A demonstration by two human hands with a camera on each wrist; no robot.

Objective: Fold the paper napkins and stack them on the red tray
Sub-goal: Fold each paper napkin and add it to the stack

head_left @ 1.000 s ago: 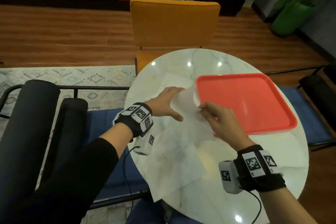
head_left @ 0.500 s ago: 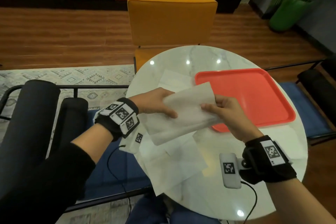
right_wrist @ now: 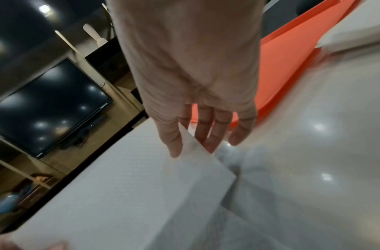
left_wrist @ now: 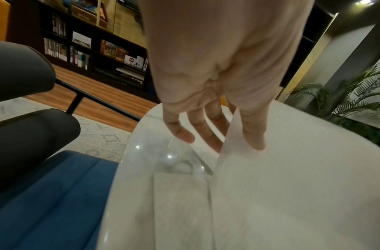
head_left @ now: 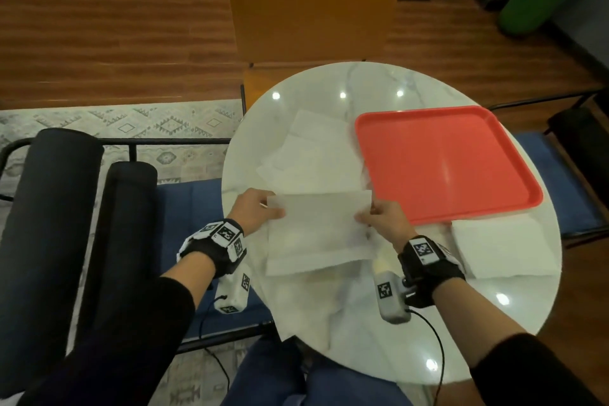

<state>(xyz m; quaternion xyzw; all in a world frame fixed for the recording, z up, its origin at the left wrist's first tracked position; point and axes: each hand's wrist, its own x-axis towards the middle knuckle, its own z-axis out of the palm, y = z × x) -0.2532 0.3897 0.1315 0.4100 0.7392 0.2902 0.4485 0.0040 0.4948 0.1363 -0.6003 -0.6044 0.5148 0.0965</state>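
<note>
I hold a white paper napkin stretched between both hands above the near part of the round marble table. My left hand pinches its far left corner; in the left wrist view the thumb lies on top of the napkin. My right hand pinches the far right corner, thumb over the napkin. The red tray lies bare at the right. More unfolded napkins lie beyond my hands, and a folded white stack sits near the tray's front edge.
An orange chair stands behind the table. Dark rolled cushions and a blue seat are at my left. A green plant pot stands far right. The red tray shows beyond my right fingers.
The napkin, lifted from the pile a second ago, has come toward me and down. Both hands moved nearer my body and now hold it flat by its far corners.
</note>
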